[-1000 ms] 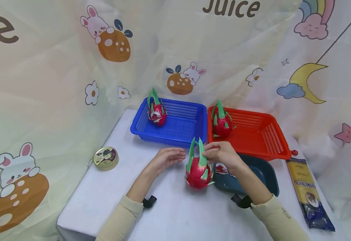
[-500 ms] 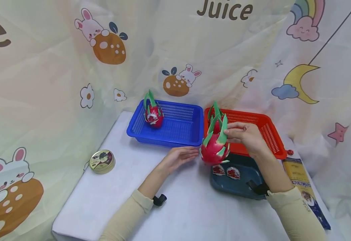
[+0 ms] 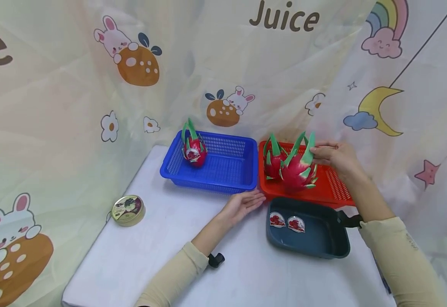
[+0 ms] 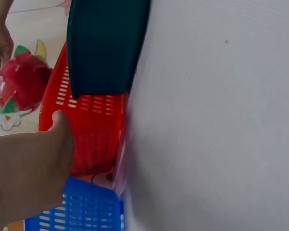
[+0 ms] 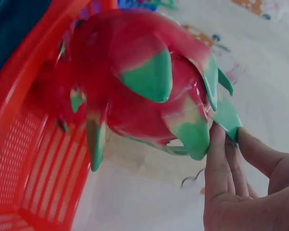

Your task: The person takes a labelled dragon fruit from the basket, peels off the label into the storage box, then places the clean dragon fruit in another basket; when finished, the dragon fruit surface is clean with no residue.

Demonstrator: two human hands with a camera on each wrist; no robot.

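Note:
My right hand (image 3: 336, 157) pinches a green leaf tip of a red dragon fruit (image 3: 297, 172), which hangs over the red basket (image 3: 338, 194). In the right wrist view the held dragon fruit (image 5: 144, 72) fills the upper middle, its leaf between thumb and fingers. A second dragon fruit (image 3: 272, 164) sits in the red basket's left end, partly behind the held one. My left hand (image 3: 243, 207) is extended with straight fingers, holding nothing, near the front left corner of the red basket. In the left wrist view, this hand (image 4: 33, 168) appears before both baskets.
Left of the red basket is a blue basket (image 3: 227, 187) with another dragon fruit (image 3: 194, 152) in it. A dark teal tray (image 3: 319, 230) with two round stickers (image 3: 296, 224) stands in front of the red basket. A round tin (image 3: 128, 210) lies at the table's left edge.
My right hand has carried the dragon fruit up and rightward from above the table's middle to over the red basket. My left hand has shifted right, fingers still straight.

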